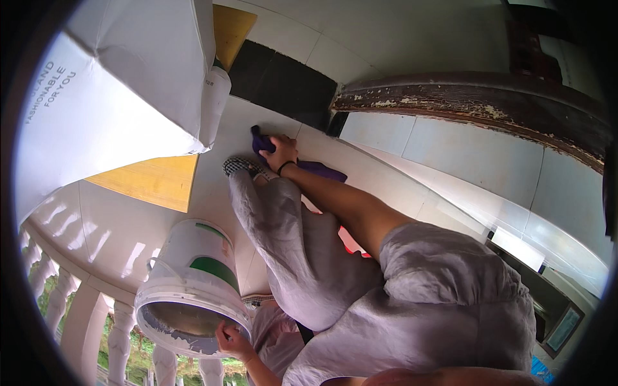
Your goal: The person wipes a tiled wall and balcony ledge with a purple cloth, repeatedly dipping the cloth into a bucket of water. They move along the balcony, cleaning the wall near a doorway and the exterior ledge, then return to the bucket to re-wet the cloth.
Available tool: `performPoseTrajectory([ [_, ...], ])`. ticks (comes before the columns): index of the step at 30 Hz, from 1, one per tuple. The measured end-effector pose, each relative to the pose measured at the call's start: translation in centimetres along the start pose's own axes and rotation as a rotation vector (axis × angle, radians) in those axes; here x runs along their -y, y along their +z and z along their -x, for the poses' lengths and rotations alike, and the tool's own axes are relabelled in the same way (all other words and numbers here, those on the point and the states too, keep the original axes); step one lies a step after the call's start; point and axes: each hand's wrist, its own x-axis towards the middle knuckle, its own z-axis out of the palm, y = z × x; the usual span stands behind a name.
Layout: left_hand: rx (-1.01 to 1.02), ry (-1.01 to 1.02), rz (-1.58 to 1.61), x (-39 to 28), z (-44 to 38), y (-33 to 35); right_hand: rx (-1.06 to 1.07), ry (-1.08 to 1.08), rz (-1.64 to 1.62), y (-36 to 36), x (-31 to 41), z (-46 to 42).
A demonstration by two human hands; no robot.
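Note:
My right hand [281,153], with a black band at the wrist, presses down on a dark purple cloth [322,171] on the pale tiled floor. Its fingers are bent over the cloth, which shows on both sides of the hand. Close by is my checkered shoe [235,165]. My left hand [234,341] is at the rim of a white plastic bucket [203,289] with green markings. Its fingers are curled, but I cannot tell whether they grip the rim. Grey residue coats the inside of the bucket, and its bottom is hidden.
A large white carton [125,111] bearing print stands over a yellow board [154,181]. Beside it is a white container [216,103]. A balustrade [87,313] runs along the lower left. Worn dark wood [463,99] crosses the upper right. Something red and white [352,241] shows beside my leg.

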Motion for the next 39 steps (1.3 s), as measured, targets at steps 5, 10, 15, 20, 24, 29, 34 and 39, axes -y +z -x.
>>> performPoseTrajectory([
  [5, 0.014, -0.013, 0.014, 0.6, 0.2, -0.1, -0.055, -0.401, 0.366, -1.7, -5.7, 3.5],
  [10, -0.006, -0.007, -0.009, 0.5, 0.4, 0.1, 0.05, 0.026, 0.423, -8.5, -18.9, 5.7],
  [15, -0.011, 0.022, -0.05, -0.4, -0.3, -0.2, 0.491, 0.637, 0.579, -13.7, -25.0, 8.4],
  [20, -0.037, -0.018, 0.019, 0.3, 0.3, -0.1, 0.358, 0.437, 0.442, -15.9, -23.3, 14.7],
  [24, -0.06, -0.002, 0.048, 1.2, -0.2, -0.2, 0.209, 0.257, 0.234, -16.3, -23.9, 16.5],
  [29, -0.041, 0.047, 0.098, 3.0, -0.1, 0.4, 0.388, 0.185, 0.228, -20.3, -23.3, 20.4],
  [34, -0.017, 0.075, 0.136, 1.2, -0.2, 0.1, 0.348, 0.203, 0.218, -26.0, -26.7, 25.1],
  [39, -0.191, 0.307, 0.215, 2.8, -0.6, 1.7, 0.127, 0.064, 0.205, -35.9, -22.7, 26.4],
])
